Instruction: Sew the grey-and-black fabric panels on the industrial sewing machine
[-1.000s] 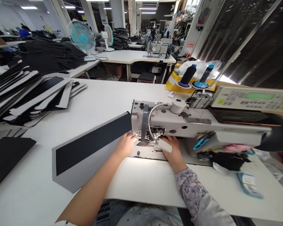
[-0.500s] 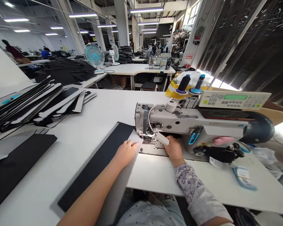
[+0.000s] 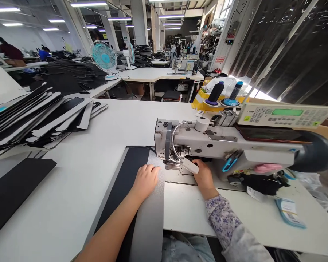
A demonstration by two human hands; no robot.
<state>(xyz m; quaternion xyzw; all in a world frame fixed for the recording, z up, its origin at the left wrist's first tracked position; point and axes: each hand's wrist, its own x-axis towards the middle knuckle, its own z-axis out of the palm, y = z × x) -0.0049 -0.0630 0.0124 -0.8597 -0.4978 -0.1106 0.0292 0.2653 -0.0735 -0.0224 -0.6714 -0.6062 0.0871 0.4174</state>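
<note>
Your panel [image 3: 150,218] looks matt and smooth where dark, cloth-textured where grey; your sewing machine [image 3: 198,142], painted metal; your surface [image 3: 79,182], smooth.

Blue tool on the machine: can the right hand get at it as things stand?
Likely yes: the right hand is close, and nothing visible stands between it and the blue tool on the machine.

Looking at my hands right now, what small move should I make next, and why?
Probably use your left hand to ease the panel slightly toward the sewing machine: that hand rests on the panel's grey part, whose far end lies right by the machine's head, while your right hand is beside the small lamp.
</note>
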